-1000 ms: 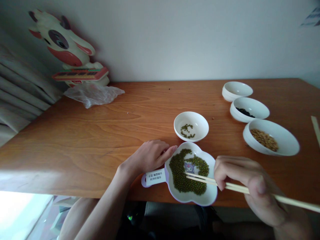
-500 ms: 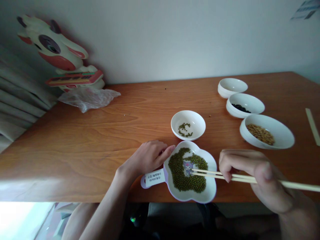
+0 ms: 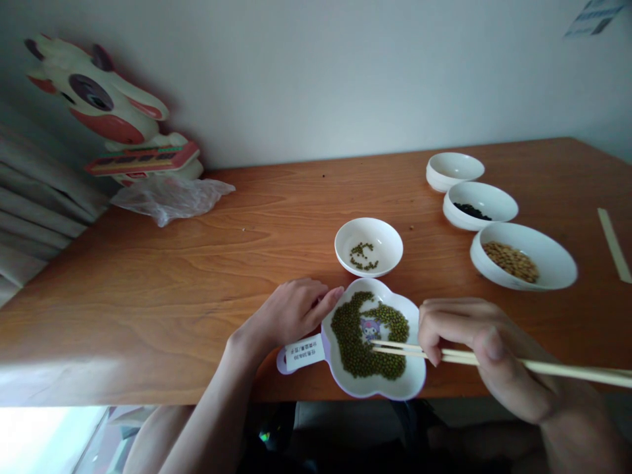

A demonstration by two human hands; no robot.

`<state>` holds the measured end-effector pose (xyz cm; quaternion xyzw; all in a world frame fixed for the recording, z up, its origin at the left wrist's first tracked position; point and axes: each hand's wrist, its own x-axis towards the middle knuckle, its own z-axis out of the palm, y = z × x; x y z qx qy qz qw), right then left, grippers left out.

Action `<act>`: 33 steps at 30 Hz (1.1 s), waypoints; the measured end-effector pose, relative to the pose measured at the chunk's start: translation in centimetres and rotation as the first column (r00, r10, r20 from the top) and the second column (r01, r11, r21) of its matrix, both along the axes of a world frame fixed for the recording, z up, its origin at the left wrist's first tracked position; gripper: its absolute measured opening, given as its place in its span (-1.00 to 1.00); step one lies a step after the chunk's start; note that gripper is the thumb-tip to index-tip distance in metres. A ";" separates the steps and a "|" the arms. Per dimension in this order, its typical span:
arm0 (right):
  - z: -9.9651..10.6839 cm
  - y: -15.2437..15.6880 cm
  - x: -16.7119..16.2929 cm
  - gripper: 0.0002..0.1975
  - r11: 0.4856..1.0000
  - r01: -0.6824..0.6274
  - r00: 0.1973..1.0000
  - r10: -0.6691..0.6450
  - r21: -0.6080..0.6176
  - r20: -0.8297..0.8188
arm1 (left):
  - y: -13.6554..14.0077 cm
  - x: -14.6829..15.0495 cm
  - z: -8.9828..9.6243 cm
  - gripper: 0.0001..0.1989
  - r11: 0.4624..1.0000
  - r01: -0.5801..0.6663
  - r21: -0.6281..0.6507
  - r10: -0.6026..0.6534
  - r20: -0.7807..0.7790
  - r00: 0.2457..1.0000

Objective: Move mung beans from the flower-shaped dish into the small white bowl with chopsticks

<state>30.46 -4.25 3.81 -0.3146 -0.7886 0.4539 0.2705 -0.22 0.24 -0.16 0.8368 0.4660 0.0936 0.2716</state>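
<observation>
My right hand (image 3: 474, 336) is closed on a pair of wooden chopsticks (image 3: 459, 356). Their tips reach into a flower-shaped dish (image 3: 416, 382) with a purple rim, touching or just above the green mung beans (image 3: 353, 355). A printed cartoon figure (image 3: 370, 328) shows on its bare middle. My left hand (image 3: 293, 309) rests at the dish's left edge, thumb against the rim and other fingers loosely bent, partly hidden. The dish's labelled handle (image 3: 302, 352) points left, below that hand. Just behind the dish stands a white bowl (image 3: 392, 253) with a few mung beans inside.
At the right stand a bowl of tan beans (image 3: 553, 257), a bowl of black seeds (image 3: 503, 204) and a third white bowl (image 3: 454, 168). A pale stick (image 3: 615, 245) lies farther right. A cow figure (image 3: 116, 105) and a plastic bag (image 3: 172, 199) occupy the back left.
My right hand has moved slightly left, and the chopstick tips have shifted left and down, from the printed figure to the beans' edge. My left hand stays at the rim.
</observation>
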 end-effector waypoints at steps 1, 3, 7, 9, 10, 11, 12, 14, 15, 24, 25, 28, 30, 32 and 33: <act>0.0 0.0 0.0 -0.29 1.000 -0.004 1.000 0.004 -0.001 -0.002 | 0.0 0.0 0.0 -0.44 1.000 0.001 -0.002 -0.001 0.004 1.000; -0.2 0.0 0.0 -0.28 1.000 0.001 1.000 -0.001 -0.005 -0.010 | 0.0 0.0 0.0 -0.45 1.000 0.004 0.000 -0.004 0.015 1.000; -0.4 0.0 0.1 -0.24 0.999 0.043 0.999 -0.044 -0.016 -0.025 | 0.1 0.0 0.0 -0.45 1.000 0.007 0.006 -0.007 0.011 1.000; -0.5 0.0 0.3 -0.22 0.998 0.068 0.996 -0.069 -0.016 -0.049 | 0.1 0.0 0.0 -0.44 1.000 0.009 0.005 -0.009 0.001 1.000; -0.5 0.0 0.4 -0.21 0.996 0.083 0.994 -0.084 -0.016 -0.068 | 0.1 0.1 0.0 -0.43 1.000 0.008 0.004 -0.008 -0.003 1.000; -0.5 0.1 0.6 -0.21 0.995 0.101 0.991 -0.102 -0.019 -0.087 | 0.1 0.0 -0.1 -0.43 1.000 0.009 0.004 -0.009 -0.004 1.000; -0.5 0.2 0.7 -0.20 0.992 0.121 0.987 -0.123 -0.025 -0.102 | 0.1 0.0 -0.2 -0.42 1.000 0.009 0.004 -0.009 -0.005 1.000; -0.4 0.4 1.0 -0.19 0.986 0.162 0.978 -0.164 -0.030 -0.129 | 0.1 -0.1 -0.5 -0.43 1.000 0.013 0.011 -0.013 -0.002 1.000; -0.3 0.6 1.1 -0.18 0.983 0.179 0.974 -0.182 -0.031 -0.136 | 0.1 -0.1 -0.6 -0.44 1.000 0.013 0.012 -0.013 0.001 1.000; 0.2 2.6 1.2 -0.14 0.962 0.257 0.935 -0.271 -0.088 -0.229 | 0.4 -0.2 -0.7 -0.38 0.994 -0.069 -0.086 0.083 0.165 0.983; -0.4 2.5 1.1 -0.14 0.942 0.304 0.901 -0.333 -0.144 -0.278 | 0.5 -0.3 -0.9 -0.37 0.985 -0.128 -0.115 0.150 0.211 0.966; -2.9 1.3 0.6 -0.18 0.851 0.427 0.742 -0.523 -0.307 -0.419 | 0.4 -1.1 -1.8 -0.31 0.951 -0.285 -0.116 0.308 0.308 0.900; -4.6 0.3 0.2 -0.28 0.775 0.498 0.619 -0.632 -0.389 -0.466 | -0.2 -1.7 -2.4 -0.29 0.917 -0.389 -0.089 0.394 0.340 0.854; -6.0 -0.7 -0.1 -0.34 0.752 0.511 0.578 -0.659 -0.417 -0.480 | -1.3 -2.2 -2.9 -0.29 0.881 -0.469 -0.067 0.458 0.369 0.809; -6.6 -1.0 -0.3 -0.37 0.739 0.516 0.559 -0.674 -0.433 -0.483 | -2.0 -2.4 -3.1 -0.30 0.867 -0.495 -0.059 0.478 0.378 0.793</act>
